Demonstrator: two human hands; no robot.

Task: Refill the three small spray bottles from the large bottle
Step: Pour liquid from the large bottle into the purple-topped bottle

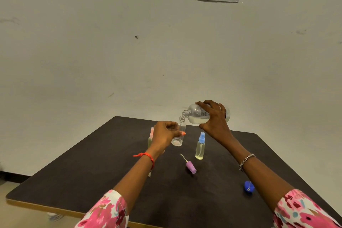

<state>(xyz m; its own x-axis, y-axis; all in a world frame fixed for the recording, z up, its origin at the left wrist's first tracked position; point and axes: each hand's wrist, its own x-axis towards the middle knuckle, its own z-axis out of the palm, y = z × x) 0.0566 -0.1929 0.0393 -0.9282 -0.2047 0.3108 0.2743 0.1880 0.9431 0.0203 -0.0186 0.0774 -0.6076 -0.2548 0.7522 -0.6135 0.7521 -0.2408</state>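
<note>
Left hand raised, curled in a grip, right hand higher, clasping, knuckles up

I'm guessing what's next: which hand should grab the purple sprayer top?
Probably the right hand, after setting down the large bottle; the left hand holds the uncapped small bottle.

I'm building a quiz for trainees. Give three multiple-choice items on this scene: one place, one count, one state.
1. Where is the purple spray cap? A on the dark table; B on a bottle; C in a hand.
2. How many small spray bottles wear caps? A one; B two; C three.
3. The large clear bottle is: A upright; B tilted sideways; C capped.
A: it lies beside the blue-capped bottle. B: that one and the pink-capped bottle. B: the right hand tips it toward the uncapped bottle in the left hand.
</note>
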